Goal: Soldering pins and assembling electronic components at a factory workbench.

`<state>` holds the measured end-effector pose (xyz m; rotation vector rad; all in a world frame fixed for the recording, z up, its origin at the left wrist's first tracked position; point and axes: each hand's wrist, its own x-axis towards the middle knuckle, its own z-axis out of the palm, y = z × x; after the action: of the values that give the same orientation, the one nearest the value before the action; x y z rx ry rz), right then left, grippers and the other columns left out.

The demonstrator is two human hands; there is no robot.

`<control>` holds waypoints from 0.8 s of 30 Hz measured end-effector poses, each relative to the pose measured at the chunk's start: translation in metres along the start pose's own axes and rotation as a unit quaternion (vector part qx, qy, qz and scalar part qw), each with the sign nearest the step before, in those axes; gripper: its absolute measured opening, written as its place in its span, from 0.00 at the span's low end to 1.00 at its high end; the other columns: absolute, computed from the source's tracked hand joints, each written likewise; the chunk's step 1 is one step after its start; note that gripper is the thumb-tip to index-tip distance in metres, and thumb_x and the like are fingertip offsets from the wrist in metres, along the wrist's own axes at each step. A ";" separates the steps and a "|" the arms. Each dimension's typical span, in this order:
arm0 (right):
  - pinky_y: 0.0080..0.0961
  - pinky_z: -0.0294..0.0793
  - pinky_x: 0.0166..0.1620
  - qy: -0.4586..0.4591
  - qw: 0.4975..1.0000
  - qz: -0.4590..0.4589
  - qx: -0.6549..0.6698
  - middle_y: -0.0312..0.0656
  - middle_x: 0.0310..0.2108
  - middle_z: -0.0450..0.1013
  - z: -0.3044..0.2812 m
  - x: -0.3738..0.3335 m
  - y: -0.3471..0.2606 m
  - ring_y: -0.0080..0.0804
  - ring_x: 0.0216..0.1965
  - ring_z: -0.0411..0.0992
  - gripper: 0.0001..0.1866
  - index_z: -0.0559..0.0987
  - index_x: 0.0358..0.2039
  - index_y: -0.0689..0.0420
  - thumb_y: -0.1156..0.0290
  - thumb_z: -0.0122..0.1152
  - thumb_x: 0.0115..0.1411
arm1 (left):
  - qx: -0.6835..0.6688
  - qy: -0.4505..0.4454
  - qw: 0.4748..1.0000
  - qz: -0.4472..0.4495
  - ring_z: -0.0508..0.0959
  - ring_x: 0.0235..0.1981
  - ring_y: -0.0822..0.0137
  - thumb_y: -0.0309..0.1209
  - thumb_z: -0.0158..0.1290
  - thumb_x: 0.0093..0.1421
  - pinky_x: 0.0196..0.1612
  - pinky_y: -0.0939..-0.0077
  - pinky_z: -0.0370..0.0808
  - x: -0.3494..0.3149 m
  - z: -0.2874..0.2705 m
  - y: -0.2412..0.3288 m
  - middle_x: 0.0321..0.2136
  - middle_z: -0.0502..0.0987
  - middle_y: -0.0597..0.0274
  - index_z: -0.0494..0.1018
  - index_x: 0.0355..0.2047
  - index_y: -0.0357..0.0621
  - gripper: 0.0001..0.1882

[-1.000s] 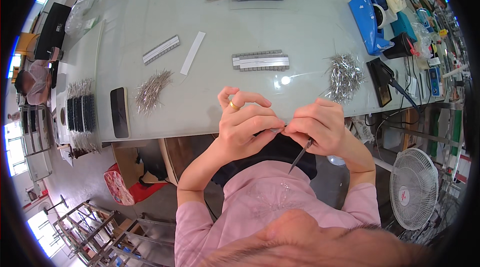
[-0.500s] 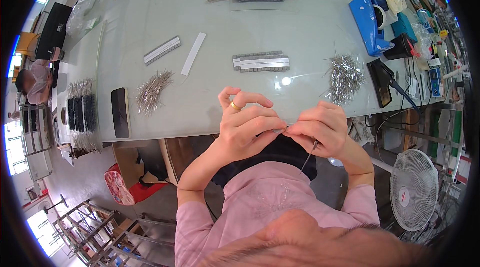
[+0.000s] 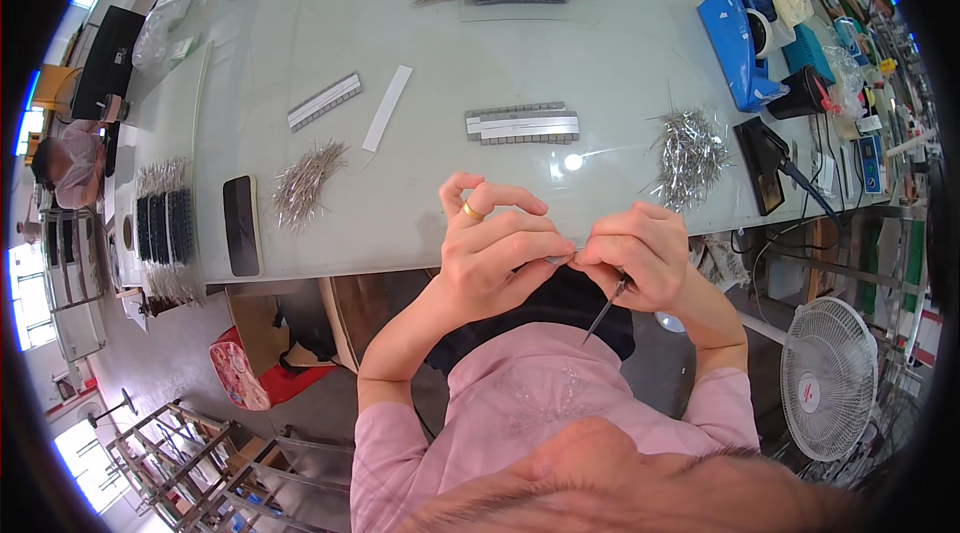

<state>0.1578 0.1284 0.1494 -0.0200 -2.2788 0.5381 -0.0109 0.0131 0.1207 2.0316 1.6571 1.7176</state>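
Swung slightly leftward since half a second ago, the thin dark tool slants bodyward from the right hand gripping it; that hand's fingertips meet the pinching left hand at a small, mostly hidden piece, near the table edge.

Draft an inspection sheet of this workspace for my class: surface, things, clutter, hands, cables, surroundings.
Surface: pale, glossy tabletop, reflecting light.
Things: thin, dark, pointed metal tool in the right hand; loose piles of silvery wire-like pieces, left and right.
Clutter: black rectangular smartphone; blue tape dispenser.
Hands: left hand and right hand, fingers pinched and close together; anything between too small to tell.
Cables: dark cords near the tabletop's right edge.
Surroundings: round white fan at right; red patterned bag below left.
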 end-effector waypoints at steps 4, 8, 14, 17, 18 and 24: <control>0.18 0.59 0.23 0.026 1.000 -0.012 0.009 0.30 0.27 0.74 0.002 -0.003 0.002 0.19 0.19 0.67 0.12 0.81 0.28 0.51 0.74 0.76 0.43 | -0.004 0.005 1.000 0.004 0.77 0.37 0.69 0.25 0.65 0.42 0.56 0.61 0.55 0.001 0.000 0.000 0.25 0.78 0.78 0.79 0.26 0.56 0.11; 0.18 0.59 0.23 0.037 0.999 0.014 0.021 0.30 0.26 0.74 0.002 -0.004 -0.001 0.19 0.19 0.67 0.11 0.82 0.28 0.51 0.73 0.77 0.44 | -0.004 0.007 1.000 0.004 0.77 0.37 0.69 0.25 0.65 0.43 0.55 0.61 0.55 0.001 -0.001 0.001 0.25 0.78 0.78 0.79 0.26 0.56 0.11; 0.18 0.58 0.23 0.038 0.999 -0.019 0.006 0.31 0.27 0.75 0.004 -0.006 0.000 0.19 0.19 0.66 0.12 0.83 0.30 0.52 0.74 0.77 0.45 | 0.006 0.001 1.000 0.006 0.77 0.37 0.69 0.25 0.65 0.43 0.55 0.62 0.55 0.003 -0.002 0.002 0.25 0.78 0.78 0.79 0.26 0.56 0.11; 0.18 0.59 0.23 0.051 0.998 -0.022 0.014 0.31 0.28 0.75 0.005 -0.007 0.000 0.19 0.19 0.66 0.12 0.83 0.31 0.52 0.74 0.76 0.44 | 0.005 -0.001 1.000 0.007 0.77 0.37 0.69 0.25 0.65 0.43 0.55 0.61 0.55 0.003 -0.002 0.002 0.25 0.78 0.78 0.79 0.26 0.56 0.11; 0.18 0.59 0.23 0.047 0.999 -0.019 0.012 0.31 0.28 0.75 0.004 -0.006 0.000 0.19 0.19 0.66 0.12 0.83 0.31 0.52 0.74 0.76 0.44 | 0.008 -0.001 1.000 0.007 0.77 0.37 0.69 0.25 0.65 0.43 0.56 0.61 0.55 0.004 -0.002 0.002 0.25 0.78 0.78 0.79 0.26 0.56 0.11; 0.18 0.59 0.23 0.025 1.000 -0.018 0.002 0.32 0.28 0.75 0.002 -0.004 0.000 0.20 0.20 0.66 0.11 0.82 0.30 0.53 0.75 0.74 0.44 | 0.011 0.000 1.000 0.013 0.77 0.37 0.69 0.25 0.65 0.41 0.56 0.61 0.55 0.003 -0.001 0.001 0.25 0.78 0.78 0.80 0.26 0.56 0.11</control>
<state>0.1586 0.1270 0.1453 0.0092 -2.2244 0.5183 -0.0115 0.0137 0.1240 2.0715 1.6650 1.7134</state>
